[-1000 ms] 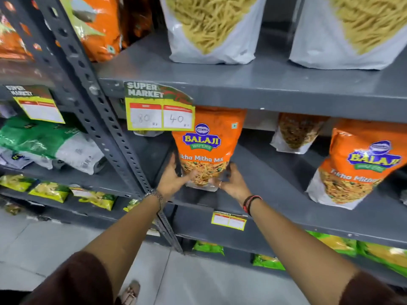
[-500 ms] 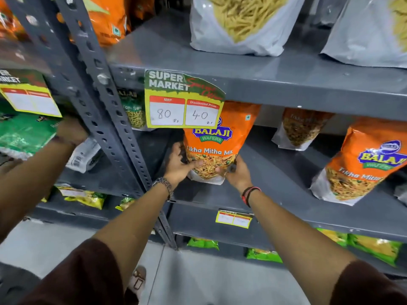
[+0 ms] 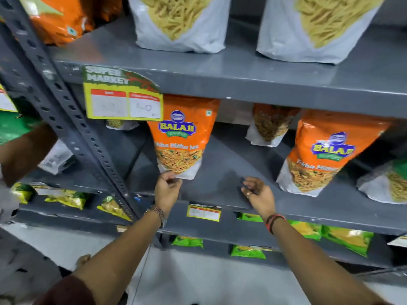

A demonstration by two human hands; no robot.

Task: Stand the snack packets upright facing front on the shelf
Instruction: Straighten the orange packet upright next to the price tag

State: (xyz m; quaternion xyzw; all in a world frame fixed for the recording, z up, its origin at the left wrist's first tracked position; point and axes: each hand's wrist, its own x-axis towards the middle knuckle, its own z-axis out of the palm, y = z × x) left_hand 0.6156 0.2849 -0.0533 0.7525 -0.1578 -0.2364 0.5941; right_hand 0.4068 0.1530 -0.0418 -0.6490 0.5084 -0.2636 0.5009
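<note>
Bare shelf [image 3: 231, 172] lies open between the left orange packet [image 3: 182, 137] and the right orange packet [image 3: 326, 155]. The price card [image 3: 123, 97] and slotted upright [image 3: 72, 128] crowd the left side.

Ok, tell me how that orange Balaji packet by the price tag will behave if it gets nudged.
The orange Balaji packet probably tips easily: it stands tall on a narrow base and leans a little. It looks soft and puffy, so a push would likely dent the film rather than slide it cleanly. The glossy surface may slip in a loose grip. The left hand is at its bottom edge; the right hand is apart.
</note>
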